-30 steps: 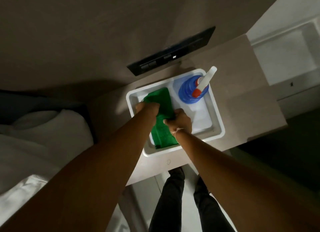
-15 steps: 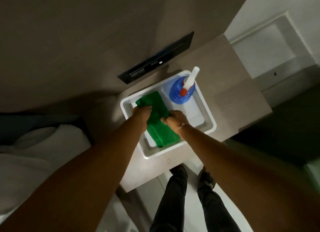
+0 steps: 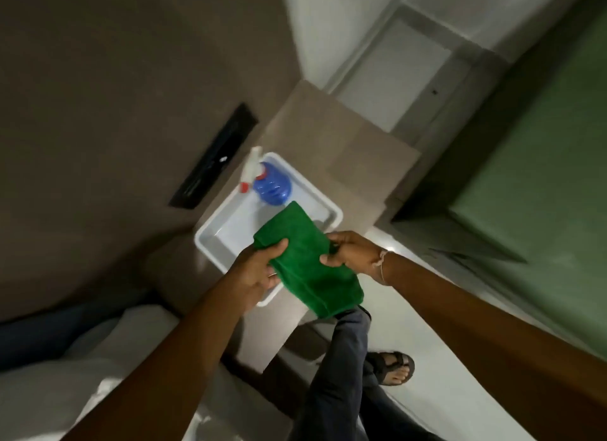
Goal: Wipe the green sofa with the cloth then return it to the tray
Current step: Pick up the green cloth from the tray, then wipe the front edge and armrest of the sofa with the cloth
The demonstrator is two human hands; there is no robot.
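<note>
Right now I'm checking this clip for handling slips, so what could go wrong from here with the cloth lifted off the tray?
The green cloth hangs folded between the left hand and right hand; its lower end droops past the tray edge and might snag the rim. The spray bottle stands close behind the cloth, so a swing could tip it. The picture is blurred from head motion, so a misstep seems possible.

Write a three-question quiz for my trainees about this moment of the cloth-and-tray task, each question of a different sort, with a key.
1. True or false: the green cloth lies flat inside the white tray.
2. Which item stands in the tray? A) blue spray bottle B) mug C) sponge
3. Fill in: the cloth is held by ____ hands, the left hand and the right hand.

Key: 1 false, it is lifted above the tray; 2 A; 3 both.
</note>
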